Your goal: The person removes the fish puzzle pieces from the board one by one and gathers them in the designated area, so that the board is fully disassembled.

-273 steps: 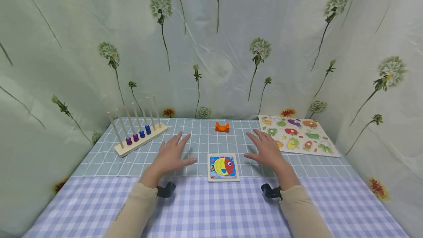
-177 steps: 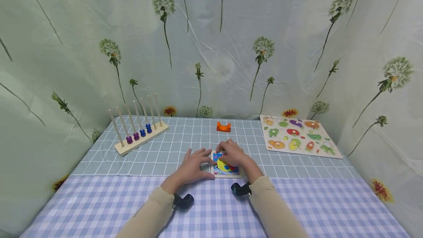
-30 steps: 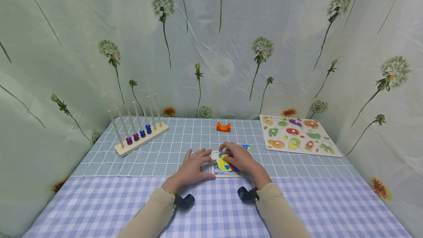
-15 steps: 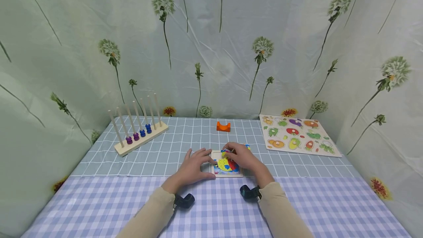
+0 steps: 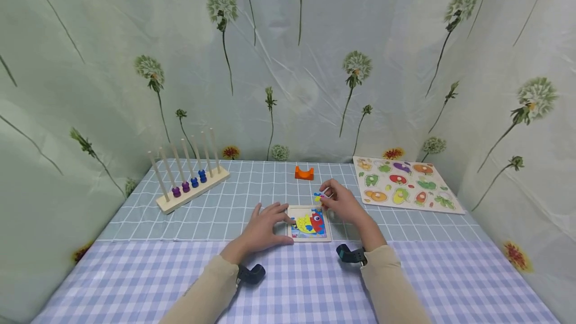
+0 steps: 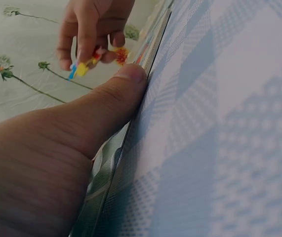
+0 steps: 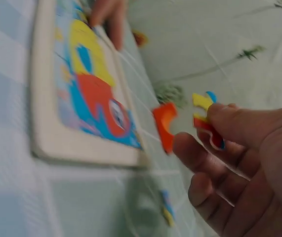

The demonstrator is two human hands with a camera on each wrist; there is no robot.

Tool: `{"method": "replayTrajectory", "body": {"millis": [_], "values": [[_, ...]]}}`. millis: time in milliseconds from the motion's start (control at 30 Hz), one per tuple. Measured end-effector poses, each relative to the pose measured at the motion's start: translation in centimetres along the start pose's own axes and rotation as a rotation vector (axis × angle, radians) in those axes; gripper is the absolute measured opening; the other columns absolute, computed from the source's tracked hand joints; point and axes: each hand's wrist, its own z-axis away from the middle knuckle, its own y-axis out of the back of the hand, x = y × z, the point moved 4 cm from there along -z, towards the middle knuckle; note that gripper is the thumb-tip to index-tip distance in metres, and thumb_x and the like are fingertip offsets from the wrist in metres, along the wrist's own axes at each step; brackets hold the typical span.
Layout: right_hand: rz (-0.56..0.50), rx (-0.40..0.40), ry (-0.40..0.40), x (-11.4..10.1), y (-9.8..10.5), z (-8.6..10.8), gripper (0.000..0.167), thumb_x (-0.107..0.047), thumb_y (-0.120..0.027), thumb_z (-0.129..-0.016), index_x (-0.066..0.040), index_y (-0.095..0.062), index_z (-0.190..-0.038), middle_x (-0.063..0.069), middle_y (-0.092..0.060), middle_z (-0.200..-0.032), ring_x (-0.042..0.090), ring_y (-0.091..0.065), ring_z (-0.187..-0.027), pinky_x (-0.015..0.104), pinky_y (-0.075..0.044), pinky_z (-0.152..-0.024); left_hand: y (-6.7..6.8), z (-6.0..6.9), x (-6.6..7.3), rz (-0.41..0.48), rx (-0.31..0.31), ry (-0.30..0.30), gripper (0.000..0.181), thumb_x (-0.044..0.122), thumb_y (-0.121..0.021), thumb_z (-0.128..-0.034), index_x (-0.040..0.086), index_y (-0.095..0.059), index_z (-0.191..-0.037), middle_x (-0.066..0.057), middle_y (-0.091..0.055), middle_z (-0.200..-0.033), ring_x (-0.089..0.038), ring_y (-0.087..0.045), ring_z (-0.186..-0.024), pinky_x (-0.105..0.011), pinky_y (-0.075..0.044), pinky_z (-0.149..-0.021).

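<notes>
A wooden jigsaw puzzle (image 5: 308, 238) with a fish picture lies flat on the cloth; bare wood shows along the far part of its tray. My left hand (image 5: 262, 229) rests at its left side, fingers spread and fairly straight, the thumb touching the near edge. Above the puzzle's far right corner, my right hand (image 5: 340, 205) pinches a puzzle piece (image 7: 200, 101) coloured yellow, red and blue between thumb and fingers. A second, blue and yellow puzzle piece (image 7: 167, 208) lies on the table in the right wrist view; in the head view the right hand seems to cover it.
An orange arch-shaped block (image 5: 304, 173) stands beyond the puzzle. At back left is a wooden peg rack (image 5: 193, 193) with purple and blue beads. A vegetable peg-puzzle board (image 5: 396, 195) lies at back right. A flowered curtain (image 5: 306, 74) hangs behind the table.
My right hand has lifted the pinched puzzle piece out of the tray and moved it right and away, baring wood at the far side. The left hand has stayed put.
</notes>
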Motion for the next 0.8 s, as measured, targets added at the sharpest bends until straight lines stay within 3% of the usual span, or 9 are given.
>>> {"method": "replayTrajectory", "body": {"millis": [200, 367, 533, 800], "values": [[0.034, 0.048, -0.079, 1.8, 3.0, 0.5, 0.023, -0.012, -0.059, -0.1, -0.008, -0.059, -0.122, 0.012, -0.062, -0.096, 0.02, -0.061, -0.074, 0.028, -0.051, -0.062, 0.1, 0.1, 0.1, 0.005, 0.005, 0.007, 0.045, 0.054, -0.079, -0.0789, 0.032, -0.071, -0.117, 0.0, -0.044, -0.158, -0.031, -0.031, -0.151, -0.07, -0.005, -0.121], [0.099, 0.035, -0.162, 3.7, 4.6, 1.3, 0.021, -0.011, -0.058, -0.099, -0.007, -0.06, -0.12, 0.011, -0.061, -0.091, 0.019, -0.057, -0.072, 0.027, -0.049, -0.062, -0.1, 0.2, 0.1, 0.01, -0.001, 0.001, 0.044, 0.054, -0.078, -0.0793, 0.032, -0.071, -0.117, 0.0, -0.045, -0.157, -0.031, -0.032, -0.151, -0.07, -0.006, -0.121], [0.138, 0.0, -0.226, 4.8, 5.4, 1.8, 0.019, -0.011, -0.061, -0.098, -0.006, -0.062, -0.116, 0.009, -0.059, -0.086, 0.018, -0.054, -0.069, 0.026, -0.047, -0.062, 0.0, 0.3, 0.1, 0.011, 0.004, -0.003, 0.043, 0.053, -0.079, -0.0791, 0.032, -0.071, -0.116, -0.001, -0.045, -0.157, -0.031, -0.032, -0.151, -0.07, -0.005, -0.121], [0.188, -0.035, -0.235, 6.2, 5.3, 1.8, 0.014, -0.015, -0.066, -0.095, -0.007, -0.069, -0.107, 0.008, -0.062, -0.083, 0.015, -0.058, -0.064, 0.024, -0.052, -0.059, 0.0, 0.3, 0.2, 0.012, 0.0, -0.001, 0.044, 0.053, -0.079, -0.0792, 0.032, -0.071, -0.116, -0.001, -0.044, -0.158, -0.031, -0.031, -0.151, -0.069, -0.004, -0.121]]}}
